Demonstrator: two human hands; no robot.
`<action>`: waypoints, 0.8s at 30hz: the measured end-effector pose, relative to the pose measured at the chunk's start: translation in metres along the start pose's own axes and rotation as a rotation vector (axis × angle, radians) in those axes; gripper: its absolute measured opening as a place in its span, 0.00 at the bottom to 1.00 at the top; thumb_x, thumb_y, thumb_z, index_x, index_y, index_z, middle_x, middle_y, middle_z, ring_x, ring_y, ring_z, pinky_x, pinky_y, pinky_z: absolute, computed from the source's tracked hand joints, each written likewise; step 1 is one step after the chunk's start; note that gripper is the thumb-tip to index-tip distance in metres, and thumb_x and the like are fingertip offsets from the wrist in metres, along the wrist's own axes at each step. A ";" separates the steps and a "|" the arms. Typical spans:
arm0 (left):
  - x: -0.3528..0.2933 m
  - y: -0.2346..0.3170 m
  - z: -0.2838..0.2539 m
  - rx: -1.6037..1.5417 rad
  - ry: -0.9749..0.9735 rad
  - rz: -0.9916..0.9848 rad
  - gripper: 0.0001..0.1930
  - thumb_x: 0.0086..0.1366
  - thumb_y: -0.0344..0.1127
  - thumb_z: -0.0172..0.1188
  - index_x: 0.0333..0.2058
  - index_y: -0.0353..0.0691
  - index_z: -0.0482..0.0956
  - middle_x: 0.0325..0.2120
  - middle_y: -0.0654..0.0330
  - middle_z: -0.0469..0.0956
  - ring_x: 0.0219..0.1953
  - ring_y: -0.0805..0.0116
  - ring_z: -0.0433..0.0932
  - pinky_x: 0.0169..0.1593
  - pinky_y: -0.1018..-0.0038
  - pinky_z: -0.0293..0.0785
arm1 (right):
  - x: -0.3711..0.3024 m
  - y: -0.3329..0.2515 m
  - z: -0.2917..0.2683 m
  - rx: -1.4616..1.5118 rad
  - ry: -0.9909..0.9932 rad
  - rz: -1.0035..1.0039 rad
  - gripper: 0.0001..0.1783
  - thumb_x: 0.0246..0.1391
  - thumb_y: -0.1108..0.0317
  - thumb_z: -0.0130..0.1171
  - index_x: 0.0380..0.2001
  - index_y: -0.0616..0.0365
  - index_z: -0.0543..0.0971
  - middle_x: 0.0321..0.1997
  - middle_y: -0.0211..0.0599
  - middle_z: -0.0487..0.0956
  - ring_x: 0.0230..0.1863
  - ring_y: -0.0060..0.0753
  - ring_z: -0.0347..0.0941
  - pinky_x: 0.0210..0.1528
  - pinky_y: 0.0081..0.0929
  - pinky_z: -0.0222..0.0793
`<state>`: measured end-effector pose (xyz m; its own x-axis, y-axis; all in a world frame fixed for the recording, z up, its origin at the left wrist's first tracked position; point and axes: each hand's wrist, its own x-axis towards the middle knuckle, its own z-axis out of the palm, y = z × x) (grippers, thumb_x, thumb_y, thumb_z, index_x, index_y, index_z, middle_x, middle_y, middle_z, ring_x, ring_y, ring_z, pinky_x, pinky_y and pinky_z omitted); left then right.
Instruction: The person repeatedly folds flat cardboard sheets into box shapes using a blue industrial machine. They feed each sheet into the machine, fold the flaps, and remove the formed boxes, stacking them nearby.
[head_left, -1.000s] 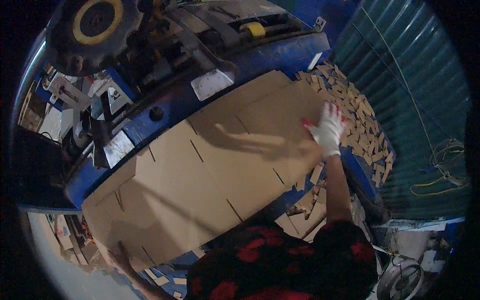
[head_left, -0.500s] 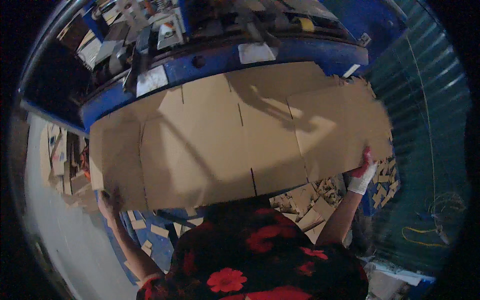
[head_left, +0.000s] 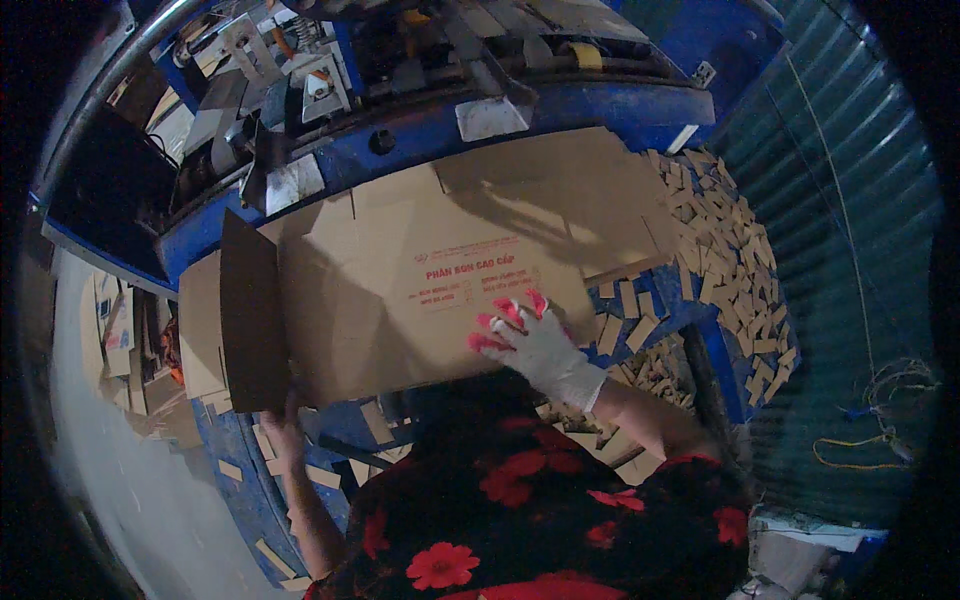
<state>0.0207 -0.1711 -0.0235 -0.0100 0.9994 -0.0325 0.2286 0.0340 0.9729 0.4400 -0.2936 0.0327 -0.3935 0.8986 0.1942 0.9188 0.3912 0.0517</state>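
A scored brown cardboard box blank point(head_left: 350, 300) lies in front of me, its right part folded over to the left so that red print faces up. At its left end a narrow flap stands raised, dark on the side toward me. My left hand point(head_left: 285, 428), bare, grips the near edge at the foot of that flap; the cardboard hides part of its fingers. My right hand point(head_left: 535, 345), in a white glove with red fingertips, lies spread on the folded panel near its right edge, with nothing gripped.
Beyond the cardboard stands a blue machine point(head_left: 590, 125) with metal plates and rollers. Many small cardboard offcuts point(head_left: 735, 270) lie on the right and below the blank. More cardboard pieces point(head_left: 130, 340) are stacked at left. A green corrugated wall point(head_left: 850, 250) bounds the right side.
The blank's right part has been folded over leftward, bringing the print up. My right hand has moved left from the right edge onto it. The left flap has risen, and my left hand has shifted right.
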 end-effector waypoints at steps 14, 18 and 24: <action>0.060 0.003 0.053 0.260 0.005 0.551 0.22 0.65 0.28 0.49 0.58 0.32 0.67 0.55 0.49 0.71 0.58 0.55 0.70 0.60 0.66 0.64 | 0.025 0.059 0.034 0.083 0.323 -0.085 0.22 0.42 0.71 0.55 0.46 0.51 0.73 0.48 0.41 0.72 0.53 0.52 0.69 0.47 0.52 0.69; 0.070 0.039 0.065 0.477 0.032 0.753 0.26 0.57 0.25 0.54 0.57 0.36 0.69 0.54 0.48 0.72 0.58 0.50 0.70 0.60 0.64 0.65 | 0.030 0.068 0.029 0.050 0.424 -0.099 0.18 0.42 0.70 0.54 0.42 0.53 0.76 0.43 0.42 0.73 0.48 0.51 0.71 0.47 0.51 0.71; 0.121 0.066 0.085 0.619 0.046 0.872 0.25 0.57 0.26 0.54 0.56 0.38 0.71 0.54 0.50 0.72 0.58 0.49 0.69 0.60 0.61 0.66 | 0.083 0.102 0.027 -0.155 0.315 -0.074 0.17 0.48 0.69 0.53 0.43 0.51 0.78 0.46 0.41 0.76 0.50 0.47 0.72 0.50 0.48 0.70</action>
<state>0.1177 -0.0474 0.0175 0.3617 0.6784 0.6395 0.6287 -0.6840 0.3700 0.4998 -0.1735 0.0276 -0.4532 0.7540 0.4755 0.8911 0.3967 0.2205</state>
